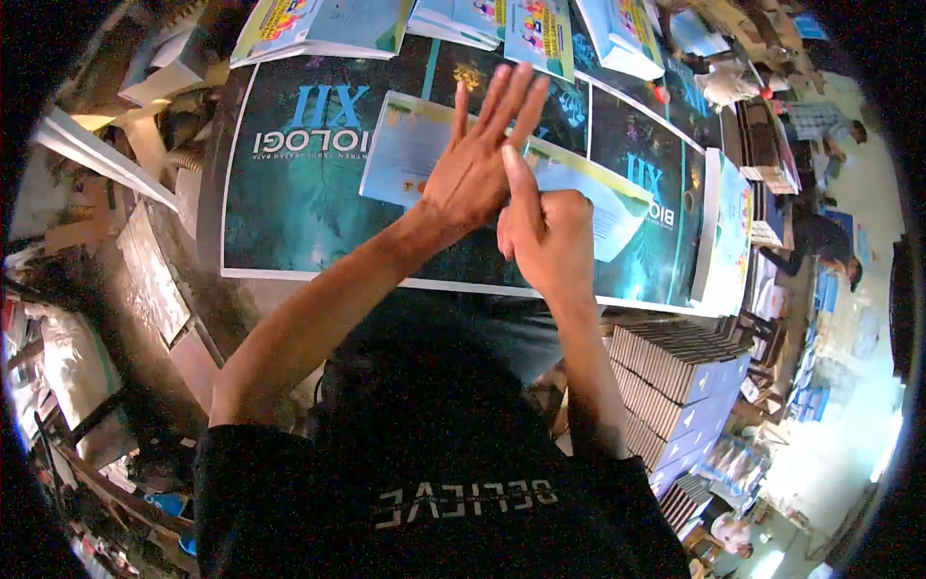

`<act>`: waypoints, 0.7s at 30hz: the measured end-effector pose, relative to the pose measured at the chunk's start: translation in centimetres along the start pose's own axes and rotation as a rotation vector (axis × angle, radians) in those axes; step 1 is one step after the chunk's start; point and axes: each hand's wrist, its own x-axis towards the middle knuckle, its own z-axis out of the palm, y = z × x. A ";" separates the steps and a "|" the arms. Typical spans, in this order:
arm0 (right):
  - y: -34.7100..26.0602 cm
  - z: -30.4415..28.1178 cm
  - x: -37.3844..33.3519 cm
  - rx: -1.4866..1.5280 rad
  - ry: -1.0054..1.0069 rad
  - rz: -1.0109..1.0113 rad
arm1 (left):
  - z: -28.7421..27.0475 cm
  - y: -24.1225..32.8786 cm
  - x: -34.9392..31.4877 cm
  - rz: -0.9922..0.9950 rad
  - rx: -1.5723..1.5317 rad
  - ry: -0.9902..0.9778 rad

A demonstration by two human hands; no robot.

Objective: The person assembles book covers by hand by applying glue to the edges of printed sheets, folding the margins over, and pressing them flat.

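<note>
Above a blue and yellow printed cover [588, 198], my left hand [477, 159] has its fingers stretched out and spread. My right hand [550, 227] meets it at the thumb side, fingers curled and one digit pointing up along its edge. What the curled fingers close around is hidden, as is my left thumb. The cover lies across a large dark teal printed sheet [299, 217] on the work table, and both hands partly block it.
Booklet piles [328, 29] with blue and yellow covers line the table's far edge. Another booklet pile [723, 232] stands at its right end. Tall book stacks [675, 376] rise beside my right forearm. A white sack [82, 376] sits at left. Other people [825, 256] are at far right.
</note>
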 end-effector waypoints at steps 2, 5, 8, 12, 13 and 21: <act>0.2 -1.2 -0.1 0.333 -0.045 0.120 | 0.4 0.1 -0.1 0.050 0.091 -0.031; 0.1 -3.4 0.0 0.576 -0.020 0.268 | 0.0 0.2 -0.2 0.078 0.279 -0.105; -2.0 -7.4 -0.4 0.549 0.110 0.203 | -0.1 0.0 -0.5 0.068 0.282 -0.117; 1.7 -4.8 -2.2 0.314 0.159 0.197 | 0.1 0.9 0.1 0.066 0.324 -0.151; 2.1 -4.0 -1.7 0.283 0.114 0.240 | -0.3 1.3 0.4 0.062 0.461 -0.232; 3.6 -4.7 -2.0 0.842 0.053 0.434 | 3.2 3.0 0.7 0.131 0.160 -0.096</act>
